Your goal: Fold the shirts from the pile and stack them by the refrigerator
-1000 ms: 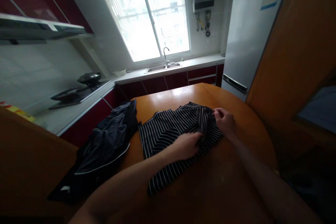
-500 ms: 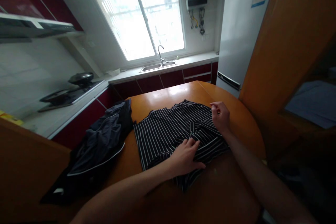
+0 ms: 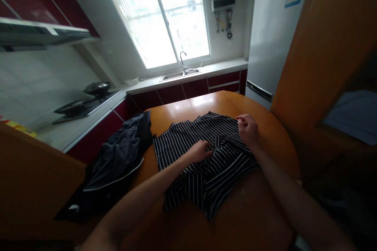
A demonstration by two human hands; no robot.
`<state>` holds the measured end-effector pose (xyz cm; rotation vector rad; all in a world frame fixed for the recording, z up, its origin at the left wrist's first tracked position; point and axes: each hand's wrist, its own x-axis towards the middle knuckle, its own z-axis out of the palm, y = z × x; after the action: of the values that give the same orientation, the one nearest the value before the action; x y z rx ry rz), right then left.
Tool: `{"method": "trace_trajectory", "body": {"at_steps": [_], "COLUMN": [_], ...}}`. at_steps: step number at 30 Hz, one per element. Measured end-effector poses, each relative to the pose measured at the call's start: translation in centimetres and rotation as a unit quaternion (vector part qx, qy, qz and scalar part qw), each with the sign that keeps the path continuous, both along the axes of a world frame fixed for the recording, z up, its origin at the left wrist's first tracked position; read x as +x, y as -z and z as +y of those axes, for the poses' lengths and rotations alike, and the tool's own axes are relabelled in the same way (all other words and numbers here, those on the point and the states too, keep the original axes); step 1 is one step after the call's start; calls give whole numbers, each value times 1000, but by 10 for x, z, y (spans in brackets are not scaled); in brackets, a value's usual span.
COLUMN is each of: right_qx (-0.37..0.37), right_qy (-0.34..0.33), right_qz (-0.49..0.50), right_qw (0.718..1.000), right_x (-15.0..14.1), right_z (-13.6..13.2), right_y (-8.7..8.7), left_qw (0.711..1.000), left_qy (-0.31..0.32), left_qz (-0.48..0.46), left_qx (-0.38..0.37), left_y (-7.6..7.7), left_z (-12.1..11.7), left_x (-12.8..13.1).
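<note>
On the wooden kitchen table (image 3: 279, 145), striped garment (image 3: 216, 162)

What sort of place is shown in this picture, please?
It looks like a kitchen, probably in a home: there is a sink below the window, a range hood above a stove, and a tall fridge at the right.
</note>
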<state>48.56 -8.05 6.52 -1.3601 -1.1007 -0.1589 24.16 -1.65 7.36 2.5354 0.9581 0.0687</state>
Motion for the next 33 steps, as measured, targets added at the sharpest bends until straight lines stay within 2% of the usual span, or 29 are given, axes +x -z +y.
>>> {"method": "trace_trajectory", "body": {"at_steps": [2, 6, 8, 11, 13, 15, 21, 24, 26, 28, 30, 33], "right_qx": [-7, -17, -23, -31, -37, -42, -74, -84, -88, -91, -93, -94], "right_qy": [-6, -13, -15, -19, -25, -31, -36, -44, -49, -51, -51, -52], "right_qz": [4, 6, 10, 11, 12, 17, 34, 27, 28, 32, 33, 33], "right_qw": [1000, 1000, 1000, 999, 999, 998, 996, 995, 994, 994, 994, 994], "right_x": [1, 4, 6, 7, 8, 10, 15, 16, 16, 16, 15, 14], "right_z": [2, 4, 6, 7, 8, 9, 12, 12, 12, 12, 12, 13], "right_y": [2, 6, 8, 10, 12, 14, 20, 20, 20, 20, 20, 20], "left_qw": [999, 999, 999, 997, 993, 988, 977, 969, 970, 978, 986, 992], "left_qy": [14, 6, 7, 46, 82, 115, 156, 141, 122, 102, 95, 110], "left_qz": [28, 23, 14, -25, -24, 12, 123, 202, 212, 176, 119, 42], "left_qx": [-26, -42, -37, -62, -87, -101, -80, -27, 10, 54, 75, 43], "left_y": [11, 28, 33, 33, 24, 6, -67, -80, -75, -63, -50, -35], "left_z": [2, -13, -21, -24, -18, -4, 68, 82, 76, 60, 36, -11], "left_x": [6, 18, 20, 20, 17, 12, -11, -22, -24, -22, -14, -2]}}
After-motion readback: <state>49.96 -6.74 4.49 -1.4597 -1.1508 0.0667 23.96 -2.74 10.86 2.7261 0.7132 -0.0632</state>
